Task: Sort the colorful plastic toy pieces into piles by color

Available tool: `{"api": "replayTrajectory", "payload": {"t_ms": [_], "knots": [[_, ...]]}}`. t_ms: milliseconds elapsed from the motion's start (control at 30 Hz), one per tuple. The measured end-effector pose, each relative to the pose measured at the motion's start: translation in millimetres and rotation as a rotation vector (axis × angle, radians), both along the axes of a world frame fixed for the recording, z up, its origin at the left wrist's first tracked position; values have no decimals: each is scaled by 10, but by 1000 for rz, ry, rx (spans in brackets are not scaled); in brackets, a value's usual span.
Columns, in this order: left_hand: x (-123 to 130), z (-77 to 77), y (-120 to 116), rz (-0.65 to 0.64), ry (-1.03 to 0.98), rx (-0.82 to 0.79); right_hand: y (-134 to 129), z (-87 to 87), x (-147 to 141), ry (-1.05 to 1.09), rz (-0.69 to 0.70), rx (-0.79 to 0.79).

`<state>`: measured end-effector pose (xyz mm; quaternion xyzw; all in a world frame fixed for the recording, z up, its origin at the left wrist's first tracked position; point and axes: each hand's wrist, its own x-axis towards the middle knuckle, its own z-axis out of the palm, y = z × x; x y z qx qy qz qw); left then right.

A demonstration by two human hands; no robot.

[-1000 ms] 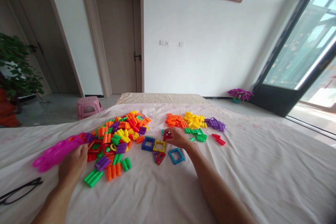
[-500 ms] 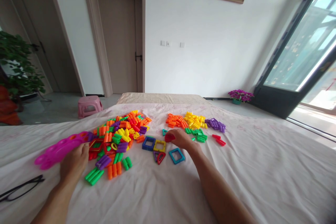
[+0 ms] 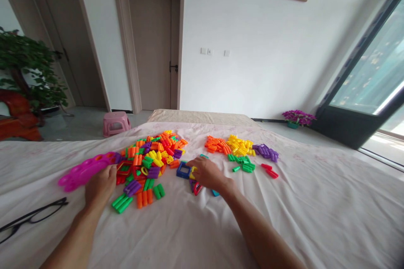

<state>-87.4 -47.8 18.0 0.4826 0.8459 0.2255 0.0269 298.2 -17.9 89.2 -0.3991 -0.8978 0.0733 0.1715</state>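
Note:
My left hand is closed at the near-left edge of a red square frame tile, thumb and fingers pressed together on it. Around it lies a mixed heap of coloured plastic tubes. A pink plastic tray with round hollows is just behind that hand. My right hand reaches over a yellow square frame tile, fingers bent down onto it and largely hiding it. A blue square tile adjoins its left side. Below the fingers a red triangle tile shows, and a light-blue tile peeks out under the wrist.
Separate piles of orange, yellow, purple, green and red tubes lie at the right. Black-framed glasses rest at the left on the cloth. A pink stool stands beyond.
My right hand has come left and down onto the yellow tile; the red piece at its fingertips no longer shows. My left hand stays at the red tile. The view has turned slightly left.

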Motion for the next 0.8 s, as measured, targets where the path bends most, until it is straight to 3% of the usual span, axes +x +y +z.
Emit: {"api": "replayTrajectory", "payload": {"t_ms": [133,300,433,567,667,800], "knots": [[-3,-6,-4,-9,7,-9,-342,-163,-482,38,302,14],[-22,-24,-4,-14,6,-4,-464,-366,-771,-22,352,49],[-44,-46,9,-26,9,24,-446,-392,-784,-63,273,84],[-59,-50,20,-21,6,-2,-351,-270,-619,-59,204,110],[-68,-40,24,-24,-30,-31,-151,-98,-292,-9,-12,89],[-85,-49,35,-18,-31,-55,174,40,348,13,-352,85]]}}
